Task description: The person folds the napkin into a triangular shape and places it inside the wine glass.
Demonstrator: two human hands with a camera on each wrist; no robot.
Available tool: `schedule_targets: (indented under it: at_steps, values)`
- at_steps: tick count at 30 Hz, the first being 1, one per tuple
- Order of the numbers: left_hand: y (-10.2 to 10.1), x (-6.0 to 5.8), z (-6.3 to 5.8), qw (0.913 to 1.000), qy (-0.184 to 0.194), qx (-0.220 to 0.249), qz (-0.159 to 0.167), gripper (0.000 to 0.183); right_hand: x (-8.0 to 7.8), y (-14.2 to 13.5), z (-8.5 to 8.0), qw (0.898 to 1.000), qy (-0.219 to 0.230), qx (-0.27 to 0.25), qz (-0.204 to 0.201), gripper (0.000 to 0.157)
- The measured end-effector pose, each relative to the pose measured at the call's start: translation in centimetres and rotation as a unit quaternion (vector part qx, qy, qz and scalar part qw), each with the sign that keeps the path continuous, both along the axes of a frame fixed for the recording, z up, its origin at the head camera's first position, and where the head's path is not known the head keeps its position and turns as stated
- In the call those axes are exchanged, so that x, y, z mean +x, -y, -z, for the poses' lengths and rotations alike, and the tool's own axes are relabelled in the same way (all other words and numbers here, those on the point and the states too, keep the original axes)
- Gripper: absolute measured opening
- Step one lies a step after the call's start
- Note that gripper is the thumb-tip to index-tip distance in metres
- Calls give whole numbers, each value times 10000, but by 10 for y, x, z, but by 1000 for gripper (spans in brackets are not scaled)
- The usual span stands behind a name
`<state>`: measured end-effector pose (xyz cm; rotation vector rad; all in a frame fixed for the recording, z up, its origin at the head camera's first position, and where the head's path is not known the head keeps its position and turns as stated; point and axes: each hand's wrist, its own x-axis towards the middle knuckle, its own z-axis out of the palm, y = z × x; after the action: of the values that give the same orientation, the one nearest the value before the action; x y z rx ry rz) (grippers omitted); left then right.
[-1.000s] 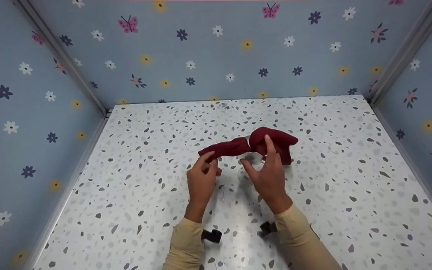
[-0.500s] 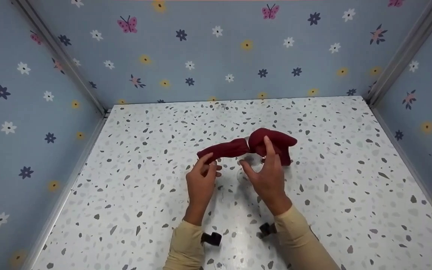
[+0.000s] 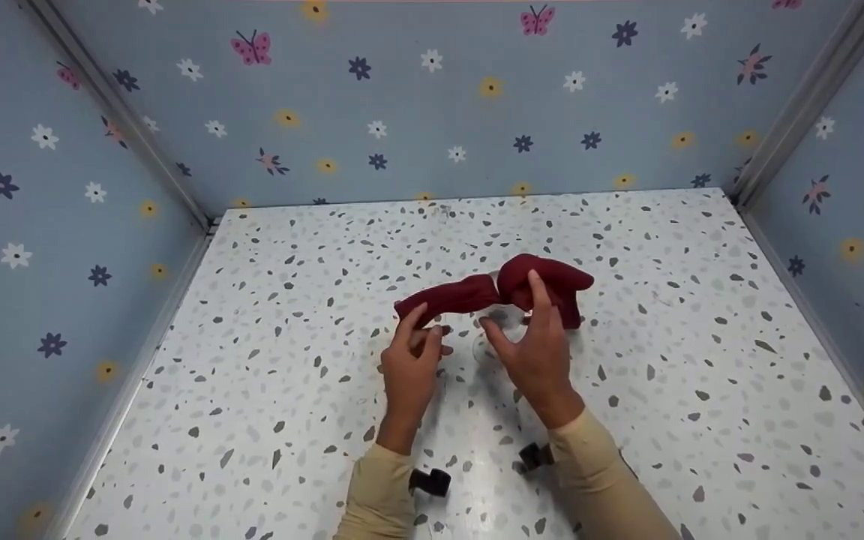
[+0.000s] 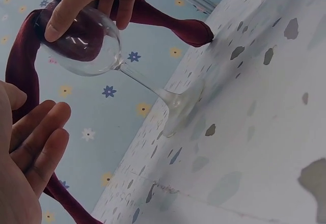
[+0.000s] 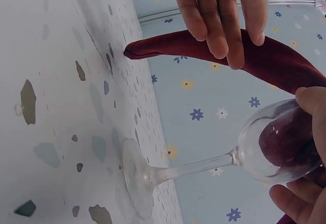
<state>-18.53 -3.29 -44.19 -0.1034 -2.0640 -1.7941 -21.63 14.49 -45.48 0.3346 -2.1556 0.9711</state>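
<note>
A clear wine glass (image 5: 193, 168) stands upright on the table. A dark red cloth napkin (image 3: 454, 298) is tucked into its bowl, where a rounded bulge shows through, and its ends spread out over the rim to both sides. My right hand (image 3: 541, 356) holds the bowl, thumb on the near side and index finger laid on the napkin. My left hand (image 3: 411, 367) is at the napkin's left end, index finger against the cloth. Its other fingers (image 4: 43, 137) are loosely extended, apart from the glass. In the head view the glass is mostly hidden behind the right hand and napkin.
The white speckled table (image 3: 289, 330) spreads around both hands. Blue flowered panels (image 3: 432, 97) enclose its back and sides, with grey metal strips (image 3: 814, 105) at the corners. A small black wrist mount (image 3: 430, 482) juts from the left sleeve.
My left hand has shifted slightly to the right, its thumb now a little further from the index finger. The right hand, glass and napkin stay almost where they were.
</note>
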Motion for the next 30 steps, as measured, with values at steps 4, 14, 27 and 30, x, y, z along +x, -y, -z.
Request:
schedule_targets:
  at_steps: [4,14,27,30]
  values:
    - [-4,1,2,9998,35,99,189,45,-1,-3,1,9999,-115,43,14,91]
    - [-13,-1,8,9997,66,139,170,59,-1,-4,-2,9999,-41,52,-84,79]
    - [-28,-17,32,9982,-233,321,456,84,1,-4,-6,9995,261,11,-172,80]
    - [-33,-14,19,9980,-210,324,505,84,1,-4,-7,9995,265,93,-133,81]
